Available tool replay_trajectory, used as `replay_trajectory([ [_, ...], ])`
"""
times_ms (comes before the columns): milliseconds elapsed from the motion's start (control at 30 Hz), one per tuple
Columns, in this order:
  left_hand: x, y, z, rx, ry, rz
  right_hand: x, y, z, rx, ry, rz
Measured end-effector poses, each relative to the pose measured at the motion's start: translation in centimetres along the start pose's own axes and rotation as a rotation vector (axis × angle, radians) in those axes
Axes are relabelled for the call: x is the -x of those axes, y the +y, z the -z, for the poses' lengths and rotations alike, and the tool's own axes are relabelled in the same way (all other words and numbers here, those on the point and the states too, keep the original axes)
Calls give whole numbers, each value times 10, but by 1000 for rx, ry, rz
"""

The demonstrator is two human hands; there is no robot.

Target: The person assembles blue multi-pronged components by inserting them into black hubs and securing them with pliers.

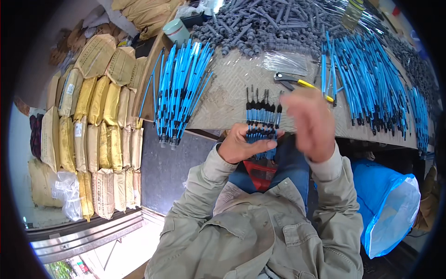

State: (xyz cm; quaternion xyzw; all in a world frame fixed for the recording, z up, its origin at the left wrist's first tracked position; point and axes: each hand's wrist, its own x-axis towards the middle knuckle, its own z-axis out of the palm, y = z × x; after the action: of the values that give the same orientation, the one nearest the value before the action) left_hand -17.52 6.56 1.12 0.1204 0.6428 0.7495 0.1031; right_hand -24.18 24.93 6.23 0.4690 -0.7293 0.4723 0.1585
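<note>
My left hand [238, 145] is closed around a bundle of thin blue rods [262, 135] with black fittings, held at the table's near edge. The rods' dark narrow tips point away from me, spread in a row. Over the right side of the bundle, my right hand [312, 122] is raised and smeared by motion. Its fingertips are close to the tips of the rods; whether they grip one cannot be made out. Beyond the hands lie cutting pliers [302, 83] with yellow and black handles and a heap of thin, shiny, clear or silvery strands [284, 63].
More blue rods lie in piles at the left [181, 93] and right [371, 79] of the table [227, 102]. Dark grey plastic parts [260, 25] are heaped at the back, near a pale green container [176, 31]. Wrapped packages [100, 139] stack at left; a blue bag [381, 200] stands right.
</note>
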Motion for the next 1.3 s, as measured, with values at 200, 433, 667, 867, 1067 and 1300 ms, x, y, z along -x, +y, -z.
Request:
replay_trajectory([
  [200,-1,3,-11,18,75,-23,13,78,-38,111,-229,136],
  [433,9,-24,-17,43,84,-64,24,87,-49,255,-588,235],
  [667,6,-17,-14,86,123,-17,-3,115,-38,-269,-150,-90],
  [867,-6,6,-9,-4,15,-3,-59,180,8,506,-279,-269],
  [1067,-8,9,-6,38,28,14,-62,181,4,655,-353,-385],
  [1300,-8,5,-6,31,12,-4,-50,171,9,543,-193,-210],
])
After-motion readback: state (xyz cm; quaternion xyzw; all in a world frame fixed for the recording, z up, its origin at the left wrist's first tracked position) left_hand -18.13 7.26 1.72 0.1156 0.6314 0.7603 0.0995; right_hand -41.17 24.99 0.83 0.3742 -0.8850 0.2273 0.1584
